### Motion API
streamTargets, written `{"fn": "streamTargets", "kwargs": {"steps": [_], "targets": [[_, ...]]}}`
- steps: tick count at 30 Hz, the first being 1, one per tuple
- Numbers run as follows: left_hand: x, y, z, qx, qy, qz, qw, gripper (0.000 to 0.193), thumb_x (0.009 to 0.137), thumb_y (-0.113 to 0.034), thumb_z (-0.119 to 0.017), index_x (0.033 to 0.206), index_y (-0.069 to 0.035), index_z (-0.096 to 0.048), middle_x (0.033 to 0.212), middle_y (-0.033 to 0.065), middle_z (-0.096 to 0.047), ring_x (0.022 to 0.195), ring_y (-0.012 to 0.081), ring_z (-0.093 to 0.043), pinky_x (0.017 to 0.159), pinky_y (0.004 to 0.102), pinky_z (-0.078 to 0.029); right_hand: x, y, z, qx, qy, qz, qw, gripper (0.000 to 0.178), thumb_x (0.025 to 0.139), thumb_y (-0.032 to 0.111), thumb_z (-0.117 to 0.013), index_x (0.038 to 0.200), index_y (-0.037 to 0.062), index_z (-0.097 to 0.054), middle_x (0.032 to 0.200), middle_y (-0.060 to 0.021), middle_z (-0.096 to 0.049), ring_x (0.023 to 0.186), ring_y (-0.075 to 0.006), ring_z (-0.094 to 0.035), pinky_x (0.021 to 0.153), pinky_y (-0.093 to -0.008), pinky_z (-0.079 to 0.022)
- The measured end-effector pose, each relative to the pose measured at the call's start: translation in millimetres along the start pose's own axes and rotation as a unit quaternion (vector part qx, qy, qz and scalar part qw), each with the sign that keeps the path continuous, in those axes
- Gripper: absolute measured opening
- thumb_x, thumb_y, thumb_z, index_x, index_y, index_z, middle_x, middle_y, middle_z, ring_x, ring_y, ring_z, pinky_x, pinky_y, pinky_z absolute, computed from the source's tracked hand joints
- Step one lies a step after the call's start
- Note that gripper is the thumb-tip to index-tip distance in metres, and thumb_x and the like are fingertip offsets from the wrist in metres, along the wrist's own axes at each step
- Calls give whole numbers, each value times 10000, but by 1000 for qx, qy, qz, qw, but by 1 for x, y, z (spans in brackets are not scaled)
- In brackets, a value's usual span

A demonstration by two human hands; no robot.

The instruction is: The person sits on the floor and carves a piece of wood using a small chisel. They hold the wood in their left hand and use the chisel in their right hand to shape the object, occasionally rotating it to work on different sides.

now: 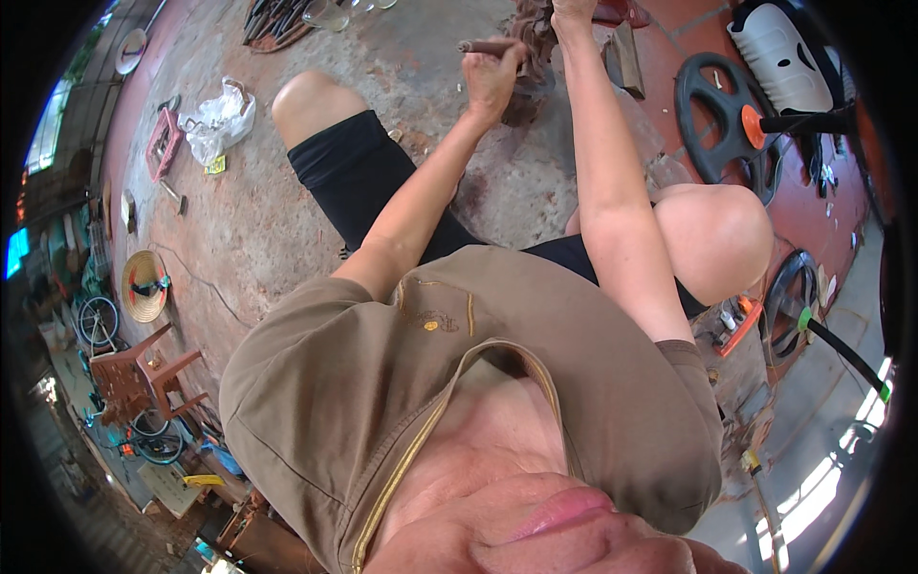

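Note:
My left hand (pixel 491 84) is closed around a short brown stick-like handle (pixel 481 46), its blunt end pointing left. The far end of this tool is hidden by my fingers, so I cannot make out its kind. Right beside that hand stands a dark brown, carved-looking piece (pixel 532 72) with an uneven surface, close to the upper edge. My right hand (pixel 573 10) reaches up to the far side of the carved piece. The picture's upper edge cuts it off, and its fingers are hidden. Both my bare knees flank the work.
A wooden block (pixel 625 59) lies right of the carved piece. Slim dark tools (pixel 277 21) lie on a round tray by glass jars (pixel 326 14). Leftward are a white plastic bag (pixel 219 121), pink frame (pixel 163 143), hammer (pixel 173 197) and woven hat (pixel 145 285). A dark round base (pixel 715 113) stands right.

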State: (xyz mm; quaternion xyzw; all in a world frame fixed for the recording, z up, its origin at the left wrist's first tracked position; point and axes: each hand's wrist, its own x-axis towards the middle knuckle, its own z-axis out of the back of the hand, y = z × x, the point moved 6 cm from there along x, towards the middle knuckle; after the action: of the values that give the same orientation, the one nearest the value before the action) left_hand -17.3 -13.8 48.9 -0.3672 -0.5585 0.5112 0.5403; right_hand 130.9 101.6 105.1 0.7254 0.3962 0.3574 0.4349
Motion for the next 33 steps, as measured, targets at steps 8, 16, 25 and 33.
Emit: {"fn": "streamTargets", "kwargs": {"steps": [8, 16, 25, 33], "targets": [[-4, 21, 6, 206, -32, -171, 963, 173, 810, -185, -747, 917, -48, -747, 774, 79, -694, 736, 122, -611, 664, 297, -472, 0, -5, -12, -4, -9, 3, 1000, 198, 863, 241, -722, 866, 51, -665, 655, -11, -622, 535, -87, -554, 494, -236, -427], [14, 6, 15, 7, -10, -1, 1000, 176, 816, -180, -735, 875, -15, -750, 755, 60, -714, 646, 103, -598, 612, 278, -469, -7, 0, -14, 5, -29, -41, 999, 212, 843, 236, -762, 865, 62, -644, 646, 1, -602, 507, -77, -532, 464, -231, -414], [4, 19, 16, 106, -4, -51, 993, 120, 815, -118, -712, 816, 0, -734, 689, 79, -699, 622, 150, -634, 599, 297, -494, 8, -16, -8, -50, 25, 30, 998, 301, 791, 155, -823, 998, 45, -635, 742, 24, -605, 589, -63, -535, 518, -232, -452], [21, 11, 11, -22, -16, -26, 999, 156, 885, -136, -691, 926, 10, -725, 798, 39, -715, 734, 72, -607, 649, 248, -483, 2, -12, -14, -2, 54, -3, 999, 269, 811, 114, -788, 981, 72, -584, 710, -15, -613, 531, -88, -548, 460, -252, -448]]}}
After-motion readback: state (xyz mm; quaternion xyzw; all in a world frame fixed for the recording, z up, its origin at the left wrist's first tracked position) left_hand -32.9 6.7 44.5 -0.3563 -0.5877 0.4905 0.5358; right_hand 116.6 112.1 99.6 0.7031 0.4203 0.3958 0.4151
